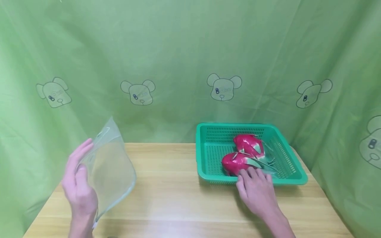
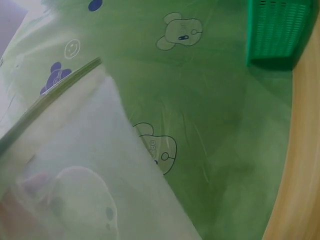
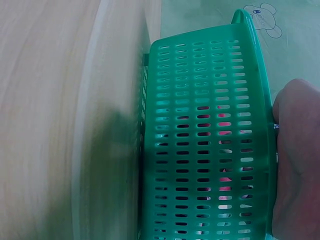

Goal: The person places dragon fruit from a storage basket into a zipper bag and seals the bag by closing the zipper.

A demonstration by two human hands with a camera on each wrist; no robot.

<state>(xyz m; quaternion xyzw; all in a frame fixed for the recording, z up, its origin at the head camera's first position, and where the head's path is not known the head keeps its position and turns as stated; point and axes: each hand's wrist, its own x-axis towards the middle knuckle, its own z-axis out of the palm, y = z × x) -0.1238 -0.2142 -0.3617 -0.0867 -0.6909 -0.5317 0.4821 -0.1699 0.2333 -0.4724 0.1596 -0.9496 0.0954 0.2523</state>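
A translucent zip bag (image 1: 111,168) stands tilted off the table at the left, its flat sheet spread out. My left hand (image 1: 78,181) holds it by its left side, thumb and fingers at the edge. In the left wrist view the bag (image 2: 100,170) fills the lower left, with fingers blurred behind it. At the right, my right hand (image 1: 257,191) reaches over the near rim of a green basket (image 1: 200,152); its fingertips are partly hidden. Just beyond those fingers lies a pink dragon fruit (image 1: 233,162) with green leaf tips, another dragon fruit (image 1: 245,143) behind it.
The basket sits on a light wooden table (image 1: 166,195), near its back right edge. Green curtain cloth (image 1: 178,49) with bear-face prints hangs behind and at both sides. In the right wrist view the slotted basket wall (image 3: 210,145) stands beside the hand.
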